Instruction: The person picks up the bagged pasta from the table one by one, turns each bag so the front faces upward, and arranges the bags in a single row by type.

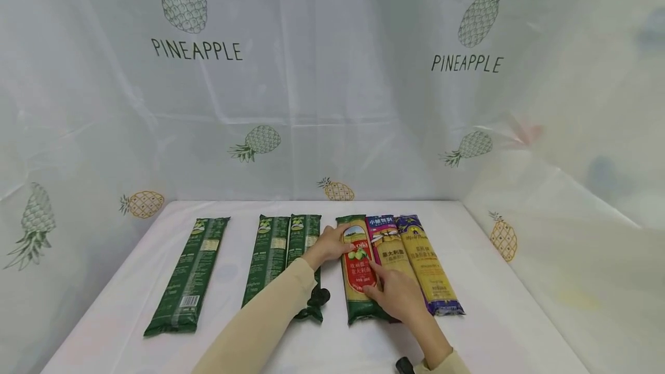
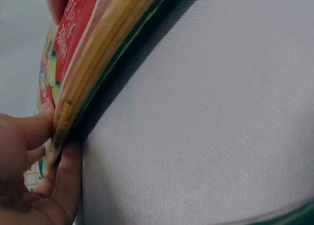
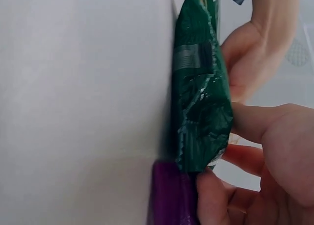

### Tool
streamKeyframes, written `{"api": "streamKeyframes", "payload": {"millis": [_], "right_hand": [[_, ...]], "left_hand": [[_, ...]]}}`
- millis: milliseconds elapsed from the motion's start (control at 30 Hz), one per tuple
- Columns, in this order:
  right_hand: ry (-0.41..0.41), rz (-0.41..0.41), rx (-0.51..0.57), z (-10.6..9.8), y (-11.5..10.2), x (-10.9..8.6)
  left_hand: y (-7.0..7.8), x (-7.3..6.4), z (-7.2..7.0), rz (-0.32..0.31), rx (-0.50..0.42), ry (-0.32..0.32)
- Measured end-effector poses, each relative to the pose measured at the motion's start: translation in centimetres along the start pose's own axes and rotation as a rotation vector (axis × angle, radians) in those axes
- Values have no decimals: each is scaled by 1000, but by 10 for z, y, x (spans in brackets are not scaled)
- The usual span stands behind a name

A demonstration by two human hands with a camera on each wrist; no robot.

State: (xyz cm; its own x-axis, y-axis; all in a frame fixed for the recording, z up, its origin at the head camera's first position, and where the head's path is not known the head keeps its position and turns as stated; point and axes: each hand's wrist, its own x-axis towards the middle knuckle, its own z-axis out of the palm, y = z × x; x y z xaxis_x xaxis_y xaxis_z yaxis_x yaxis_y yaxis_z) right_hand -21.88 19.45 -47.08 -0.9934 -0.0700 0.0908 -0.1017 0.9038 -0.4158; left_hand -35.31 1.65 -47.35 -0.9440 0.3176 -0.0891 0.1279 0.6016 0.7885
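Note:
A green, gold and red spaghetti pack (image 1: 358, 270) lies front up, right of the table's middle. My left hand (image 1: 328, 245) pinches its left edge, thumb on the face and fingers tucked at the underside in the left wrist view. From the right, my right hand (image 1: 400, 294) grips the same pack near its lower half, with thumb and fingers spread over its face and right edge. In the right wrist view the pack's crinkled green end (image 3: 201, 97) shows beside the right hand. A pink and purple pasta pack (image 1: 391, 250) lies right beside it, partly hidden by that hand.
A blue and yellow pasta pack (image 1: 428, 267) lies at the far right of the row. Two green packs lie side by side in the middle, the left one (image 1: 267, 253) and the right one (image 1: 303, 232) partly behind my left sleeve. Another green pack (image 1: 189, 276) lies far left.

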Motion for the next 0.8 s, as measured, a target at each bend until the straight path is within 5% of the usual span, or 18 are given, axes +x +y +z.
{"api": "streamKeyframes", "payload": {"millis": [333,800], "right_hand": [[-3,7,-44,3,0,-2],[-10,14,-31,8,4,-5]], "left_hand": [[4,-4,1,-9,32,34],[-4,3,-3,12,142,-30]]}}
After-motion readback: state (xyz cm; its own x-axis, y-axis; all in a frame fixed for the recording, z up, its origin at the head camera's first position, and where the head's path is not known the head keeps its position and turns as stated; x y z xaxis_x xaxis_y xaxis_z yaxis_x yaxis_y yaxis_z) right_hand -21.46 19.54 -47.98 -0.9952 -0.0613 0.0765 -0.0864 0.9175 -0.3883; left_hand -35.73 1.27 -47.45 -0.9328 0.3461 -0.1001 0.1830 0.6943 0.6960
